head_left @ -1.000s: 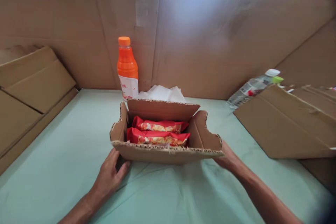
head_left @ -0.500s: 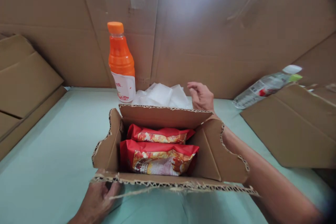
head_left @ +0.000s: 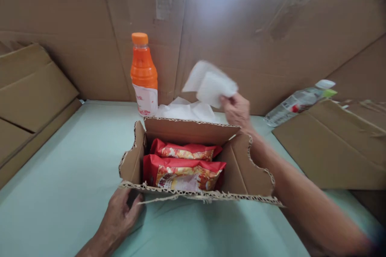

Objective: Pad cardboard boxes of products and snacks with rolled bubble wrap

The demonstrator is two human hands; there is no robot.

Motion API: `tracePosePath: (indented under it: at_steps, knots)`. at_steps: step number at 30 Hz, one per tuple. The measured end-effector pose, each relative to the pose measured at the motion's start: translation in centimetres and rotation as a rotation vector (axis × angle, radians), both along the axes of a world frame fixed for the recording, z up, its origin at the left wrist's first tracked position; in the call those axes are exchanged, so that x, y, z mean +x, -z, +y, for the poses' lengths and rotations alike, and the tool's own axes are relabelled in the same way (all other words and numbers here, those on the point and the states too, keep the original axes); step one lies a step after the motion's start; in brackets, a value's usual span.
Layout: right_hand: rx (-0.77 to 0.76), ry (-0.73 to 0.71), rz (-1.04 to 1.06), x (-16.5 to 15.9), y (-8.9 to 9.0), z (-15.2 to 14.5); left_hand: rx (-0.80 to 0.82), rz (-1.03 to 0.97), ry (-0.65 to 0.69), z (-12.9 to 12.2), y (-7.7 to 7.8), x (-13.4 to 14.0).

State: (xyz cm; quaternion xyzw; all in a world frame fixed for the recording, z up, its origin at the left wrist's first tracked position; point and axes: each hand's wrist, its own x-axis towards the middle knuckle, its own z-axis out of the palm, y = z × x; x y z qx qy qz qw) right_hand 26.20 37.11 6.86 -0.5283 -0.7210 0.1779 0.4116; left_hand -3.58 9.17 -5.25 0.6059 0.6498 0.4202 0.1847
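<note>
An open cardboard box [head_left: 241, 168] with ragged flaps sits on the pale green table [head_left: 66, 176]. Two red snack packets [head_left: 183, 172] lie inside it. My left hand [head_left: 120, 217] rests against the box's near left corner. My right hand [head_left: 237, 110] is raised behind the box's far right corner and pinches a white folded sheet [head_left: 211, 82] in the air. Beneath it, a pile of white sheets [head_left: 187, 110] lies on the table behind the box. An orange drink bottle [head_left: 143, 74] stands upright just left of the pile.
Cardboard walls [head_left: 271, 28] enclose the table at the back. Flattened cardboard pieces lean at the left [head_left: 33, 96] and lie at the right [head_left: 334, 144]. A clear plastic bottle [head_left: 298, 102] lies on its side at the back right.
My right hand left the box's right side, reached behind the box to the white pile, and has lifted one sheet off it. My left hand stayed at the box's near corner.
</note>
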Motion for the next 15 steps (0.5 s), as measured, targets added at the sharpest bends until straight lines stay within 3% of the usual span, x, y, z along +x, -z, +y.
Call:
tracePosePath:
  at_steps: [3, 7, 10, 12, 15]
  knots:
    - [-0.125, 0.111, 0.107, 5.6, 0.4, -7.5, -0.036, -0.036, -0.004, 0.1, -0.2, -0.1]
    - [-0.488, 0.107, 0.050, 12.9, 2.6, -17.8, -0.078, -0.090, 0.008, 0.2, 0.2, -0.7]
    - [-0.455, 0.340, -0.190, 16.7, 2.7, -22.2, -0.140, -0.173, 0.016, 0.3, -0.2, -0.9]
    - [-0.341, 0.402, -0.258, 17.0, 2.0, -23.6, -0.157, -0.265, 0.026, 0.3, -0.9, -0.9]
    - [-0.359, 0.093, -0.188, 12.9, 1.3, -24.2, -0.161, -0.371, 0.044, 0.3, -2.2, -0.4]
